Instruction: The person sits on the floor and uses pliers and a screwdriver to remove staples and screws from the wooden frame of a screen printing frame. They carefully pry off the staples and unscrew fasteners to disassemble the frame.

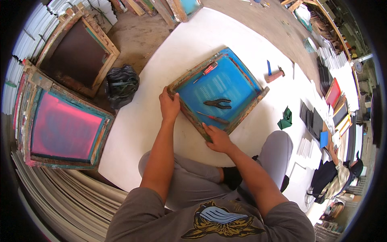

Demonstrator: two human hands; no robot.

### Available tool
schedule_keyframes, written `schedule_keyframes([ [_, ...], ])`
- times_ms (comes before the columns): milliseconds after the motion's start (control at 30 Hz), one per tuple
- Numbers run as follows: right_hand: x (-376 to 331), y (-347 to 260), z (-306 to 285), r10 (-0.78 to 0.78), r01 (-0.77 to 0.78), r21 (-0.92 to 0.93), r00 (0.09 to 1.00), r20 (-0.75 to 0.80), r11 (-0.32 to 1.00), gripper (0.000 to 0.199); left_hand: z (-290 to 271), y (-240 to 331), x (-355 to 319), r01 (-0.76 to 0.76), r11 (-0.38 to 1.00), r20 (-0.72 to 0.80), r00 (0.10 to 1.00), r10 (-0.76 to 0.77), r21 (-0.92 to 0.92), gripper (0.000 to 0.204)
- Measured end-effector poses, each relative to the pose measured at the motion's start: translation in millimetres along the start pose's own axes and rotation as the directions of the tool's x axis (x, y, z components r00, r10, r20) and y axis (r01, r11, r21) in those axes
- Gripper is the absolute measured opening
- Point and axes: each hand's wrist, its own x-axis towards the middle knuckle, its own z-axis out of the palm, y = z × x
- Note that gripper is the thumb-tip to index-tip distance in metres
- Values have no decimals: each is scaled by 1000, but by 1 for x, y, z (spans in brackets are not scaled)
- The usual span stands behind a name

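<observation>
A worn wooden screen-printing frame (255, 98) with blue mesh lies on a white table (189, 44) in front of me. My left hand (169, 105) grips the frame's near-left corner. My right hand (217, 138) presses on the near corner and edge. On the mesh rest dark pliers (218, 103), a screwdriver with a reddish handle (214, 118) and another red-and-white-handled tool (206, 71) near the far-left rail.
A hammer (275, 75) and a blue tool (269, 67) lie right of the frame, with a green cloth (286, 118) nearer. A black bag (121, 84) sits left of the table. Two other frames, pink (64, 129) and dark (74, 54), stand at left. Another person (338, 173) sits at right.
</observation>
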Motion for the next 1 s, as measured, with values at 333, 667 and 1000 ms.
schedule_keyframes([
  [333,7,4,-29,268,-266,-62,963,36,962,59,-8,-18,15,24,995,-4,1000,-24,94,47],
  [667,-23,23,-53,363,-338,-136,898,248,931,51,-8,-25,2,268,938,404,900,-163,-219,31],
  [1000,43,-9,-40,328,-324,74,943,-54,943,48,-16,-13,1,353,881,433,879,-198,-314,24],
])
